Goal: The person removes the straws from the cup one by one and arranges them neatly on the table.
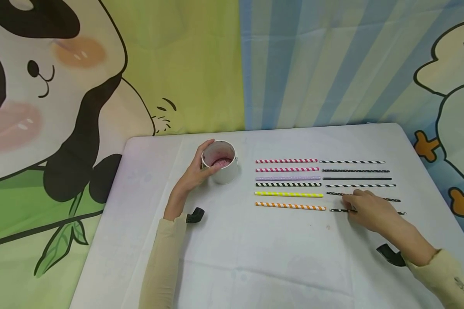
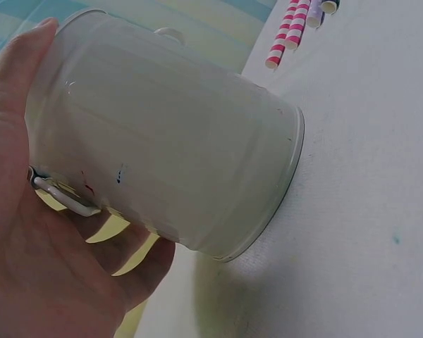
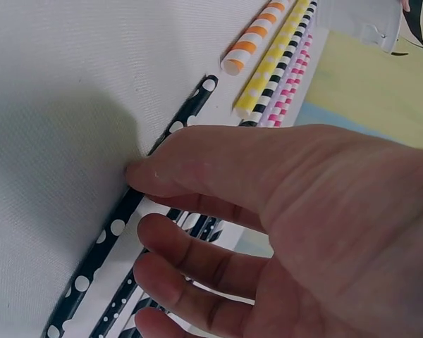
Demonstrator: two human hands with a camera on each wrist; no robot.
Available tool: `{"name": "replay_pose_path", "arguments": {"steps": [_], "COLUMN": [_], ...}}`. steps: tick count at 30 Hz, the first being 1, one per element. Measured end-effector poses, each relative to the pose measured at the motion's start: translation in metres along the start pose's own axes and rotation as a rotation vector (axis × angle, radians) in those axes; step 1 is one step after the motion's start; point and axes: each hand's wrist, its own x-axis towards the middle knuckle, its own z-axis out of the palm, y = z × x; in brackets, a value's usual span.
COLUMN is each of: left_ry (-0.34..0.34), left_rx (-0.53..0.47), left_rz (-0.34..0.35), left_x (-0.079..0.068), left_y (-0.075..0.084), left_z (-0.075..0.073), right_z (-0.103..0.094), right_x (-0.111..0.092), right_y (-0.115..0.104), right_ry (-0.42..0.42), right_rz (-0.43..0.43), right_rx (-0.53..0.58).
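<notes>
My left hand (image 1: 195,174) grips a white pail (image 1: 226,174) near its rim, with the thumb at the front and fingers round the side. Pinkish residue shows on the pail's inside bottom. In the left wrist view the pail (image 2: 162,134) is tilted, its base close over the table. My right hand (image 1: 371,210) is over the right column of paper straws. Its thumb and index finger pinch a black straw with white dots (image 3: 81,283), the nearest of that column, which lies along the table. The other fingers are loosely bent beside the neighbouring dark straws (image 3: 113,304).
Left of the dark straws lies a column of coloured ones: red-striped (image 1: 286,161), lilac (image 1: 288,178), black-striped (image 1: 288,184), yellow (image 1: 288,194) and orange-striped (image 1: 290,206). A white cloth (image 1: 263,274) covers the table. A printed cartoon backdrop (image 1: 201,64) hangs behind it.
</notes>
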Motion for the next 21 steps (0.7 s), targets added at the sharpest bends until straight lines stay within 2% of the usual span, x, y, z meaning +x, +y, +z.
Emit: {"name": "replay_pose_path", "arguments": {"steps": [14,21], "left_ry": [-0.014,-0.024], "left_rx": [-0.013,0.069], "left_rz": [-0.020,-0.021], "left_x": [-0.002,-0.004], "left_y": [0.002,0.009], "left_z": [-0.001,-0.003], "right_z": [-0.001,-0.011], "right_x": [0.001,-0.002], "right_y": [-0.001,-0.001], "right_ry": [0.006,-0.019], "right_rz": [0.029,0.040], "right_rx": [0.015,0.040]}}
